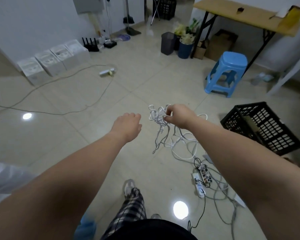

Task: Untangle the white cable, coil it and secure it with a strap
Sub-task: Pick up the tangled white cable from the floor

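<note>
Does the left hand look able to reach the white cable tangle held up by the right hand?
Probably yes. The left hand is close beside the white cable tangle, holds nothing, and nothing lies between them. The right hand pinches only the tangle's upper right part.

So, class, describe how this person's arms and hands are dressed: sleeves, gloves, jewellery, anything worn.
Both forearms are bare to the wrist. The left hand and right hand wear no gloves, and no watch, bracelet or ring shows. Pale see-through fabric by the left upper arm may be a sleeve.
</note>
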Demonstrator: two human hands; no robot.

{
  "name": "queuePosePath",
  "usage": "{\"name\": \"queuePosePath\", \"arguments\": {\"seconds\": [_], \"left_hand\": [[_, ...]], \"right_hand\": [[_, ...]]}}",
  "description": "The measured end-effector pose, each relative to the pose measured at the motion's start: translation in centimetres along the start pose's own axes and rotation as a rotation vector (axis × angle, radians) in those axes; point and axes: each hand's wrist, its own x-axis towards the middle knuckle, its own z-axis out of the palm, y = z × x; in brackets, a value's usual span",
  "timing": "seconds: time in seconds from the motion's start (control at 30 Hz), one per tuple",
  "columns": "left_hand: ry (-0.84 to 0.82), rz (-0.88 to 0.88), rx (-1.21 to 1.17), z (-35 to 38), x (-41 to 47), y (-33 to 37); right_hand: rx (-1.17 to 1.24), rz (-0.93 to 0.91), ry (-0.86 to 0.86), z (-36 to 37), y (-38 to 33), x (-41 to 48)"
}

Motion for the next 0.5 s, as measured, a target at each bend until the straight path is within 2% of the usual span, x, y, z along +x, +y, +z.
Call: {"name": "queuePosePath", "arguments": {"seconds": [0.5], "left_hand": [[-0.09, 0.11, 0.032, -1.4, 21.2, -8.8]], "right_hand": [[0.053, 0.144, -0.028, -1.4, 1.9, 19.9]]}}
